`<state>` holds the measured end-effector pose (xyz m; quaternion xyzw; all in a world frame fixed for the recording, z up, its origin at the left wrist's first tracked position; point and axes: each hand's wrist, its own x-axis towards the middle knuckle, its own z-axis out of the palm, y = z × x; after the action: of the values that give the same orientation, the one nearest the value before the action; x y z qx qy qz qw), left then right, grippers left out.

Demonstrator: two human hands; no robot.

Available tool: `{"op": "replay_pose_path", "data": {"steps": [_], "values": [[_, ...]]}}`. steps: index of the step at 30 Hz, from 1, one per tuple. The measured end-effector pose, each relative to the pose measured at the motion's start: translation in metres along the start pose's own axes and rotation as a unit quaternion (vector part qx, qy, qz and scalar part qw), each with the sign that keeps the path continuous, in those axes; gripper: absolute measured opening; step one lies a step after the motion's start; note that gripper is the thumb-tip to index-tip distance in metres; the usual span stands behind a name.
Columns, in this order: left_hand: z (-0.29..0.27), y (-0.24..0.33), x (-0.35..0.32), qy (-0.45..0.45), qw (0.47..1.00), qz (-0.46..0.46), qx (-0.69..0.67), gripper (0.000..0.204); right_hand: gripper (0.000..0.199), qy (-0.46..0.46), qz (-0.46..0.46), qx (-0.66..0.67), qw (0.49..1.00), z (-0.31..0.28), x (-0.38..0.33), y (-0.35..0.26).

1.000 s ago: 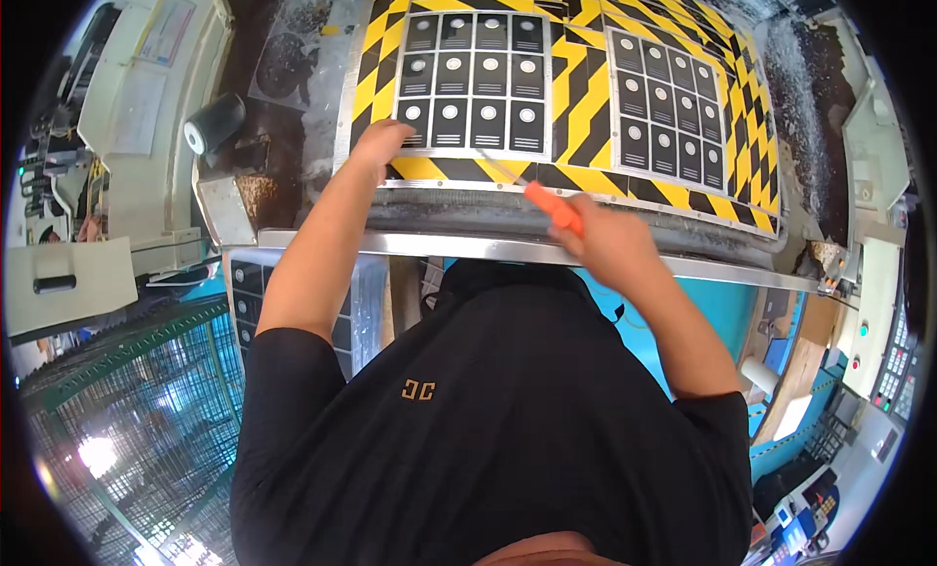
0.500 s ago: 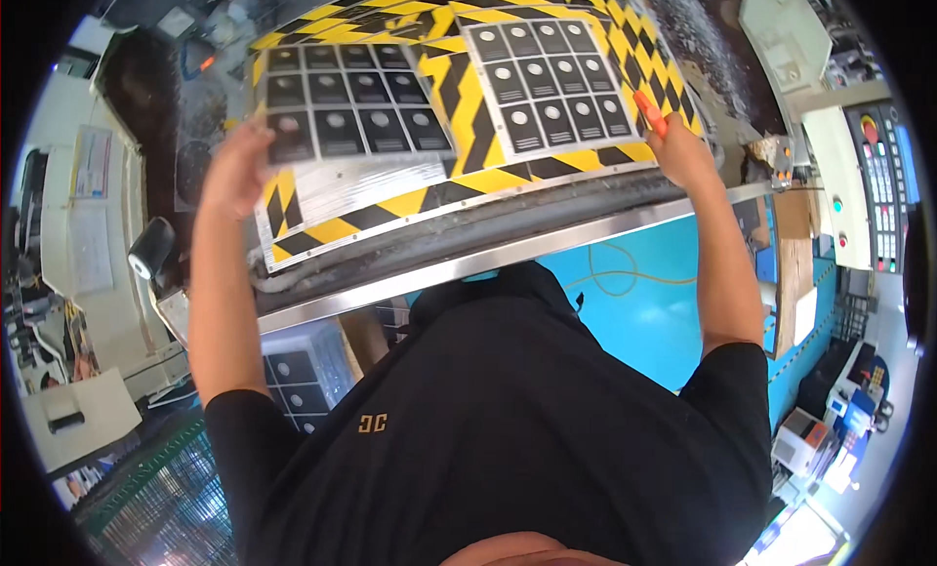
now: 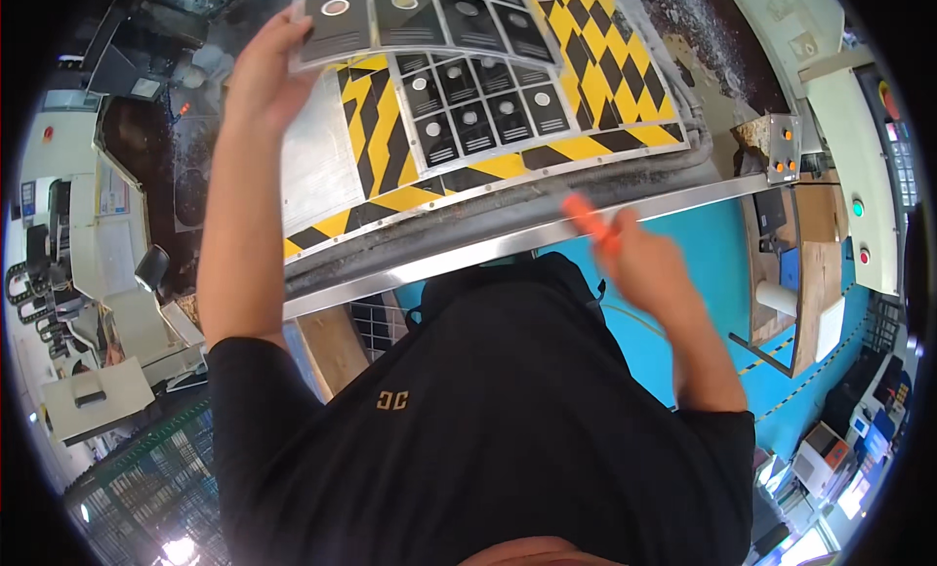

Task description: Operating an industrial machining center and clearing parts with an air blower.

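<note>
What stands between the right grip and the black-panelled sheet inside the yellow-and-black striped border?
Nothing visible nearside; farther back, the raised black-panelled sheet in the left grip hides part of the lower sheet.

The raised black sheet [image 3: 415,29] blocks the way to the far part of the lower sheet [image 3: 475,135]. Above the bare metal plate [image 3: 320,166] there is free room, but the left forearm [image 3: 241,224] closes its left side. A metal rail [image 3: 439,263] borders the near side.
</note>
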<state>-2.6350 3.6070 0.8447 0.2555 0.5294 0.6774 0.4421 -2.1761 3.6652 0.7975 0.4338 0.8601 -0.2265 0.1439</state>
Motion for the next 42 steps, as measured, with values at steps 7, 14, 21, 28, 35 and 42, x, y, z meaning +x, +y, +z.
{"op": "replay_pose_path", "data": {"steps": [7,14,21,28,35,42], "values": [[0.027,-0.142,-0.020,0.120,0.987,-0.103,0.013,0.026,0.035,0.019,0.085,0.282,0.955,-0.057,0.000,0.156],[-0.001,-0.247,-0.049,0.189,0.894,-0.154,0.376,0.050,0.035,-0.103,-0.195,0.358,0.907,-0.034,-0.013,0.115],[0.044,-0.214,-0.042,0.215,0.915,-0.280,0.197,0.062,0.036,0.029,-0.136,0.000,0.990,-0.054,0.047,0.068],[0.013,-0.228,-0.029,0.243,0.905,-0.304,0.173,0.026,0.040,0.002,-0.005,0.010,1.000,-0.058,0.086,0.059],[0.023,-0.218,-0.011,0.166,0.904,-0.327,0.220,0.033,0.042,0.060,-0.153,0.013,0.986,-0.053,0.127,0.020],[0.014,-0.232,-0.030,0.205,0.948,-0.230,0.081,0.055,0.042,0.049,-0.117,-0.051,0.991,-0.034,0.056,0.056]]}}
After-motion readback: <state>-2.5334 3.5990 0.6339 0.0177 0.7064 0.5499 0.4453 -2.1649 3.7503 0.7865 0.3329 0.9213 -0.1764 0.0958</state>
